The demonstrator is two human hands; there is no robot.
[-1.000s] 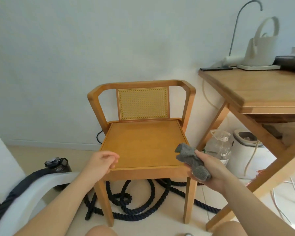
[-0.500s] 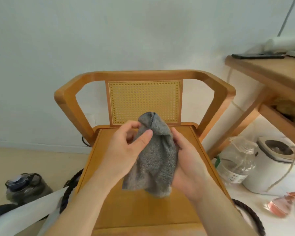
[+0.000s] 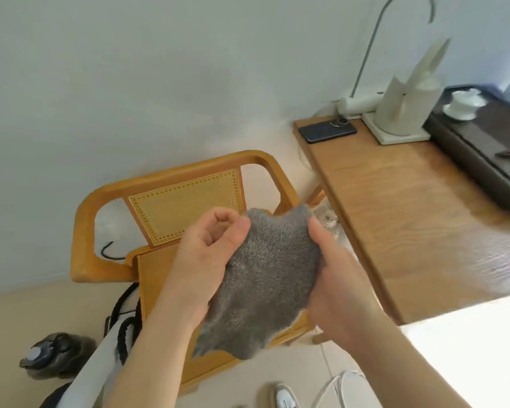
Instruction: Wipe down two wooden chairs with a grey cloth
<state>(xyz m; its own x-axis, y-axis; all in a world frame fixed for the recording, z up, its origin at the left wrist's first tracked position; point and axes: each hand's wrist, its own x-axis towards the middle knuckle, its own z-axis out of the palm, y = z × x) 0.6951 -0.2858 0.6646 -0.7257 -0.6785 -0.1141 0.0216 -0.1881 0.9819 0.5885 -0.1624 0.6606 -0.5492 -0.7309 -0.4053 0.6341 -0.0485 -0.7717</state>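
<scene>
A wooden chair (image 3: 84, 231) with a cane back panel stands against the wall, seen from above. Over its seat I hold a grey cloth (image 3: 265, 278) spread between both hands. My left hand (image 3: 206, 251) pinches the cloth's upper left edge with thumb and fingers. My right hand (image 3: 336, 278) grips its right side, thumb on top. The cloth hangs down and hides most of the seat. Only one chair is in view.
A wooden table (image 3: 409, 219) stands right of the chair, carrying a phone (image 3: 326, 131), a white kettle on a base (image 3: 407, 95) and a dark tray (image 3: 483, 148) with cups. Dark rope (image 3: 124, 307) and a bottle (image 3: 53, 354) lie on the floor at left.
The view has risen and tilted, so the chair is seen from above and the table top shows. Both hands have pulled the bunched cloth wider apart.
</scene>
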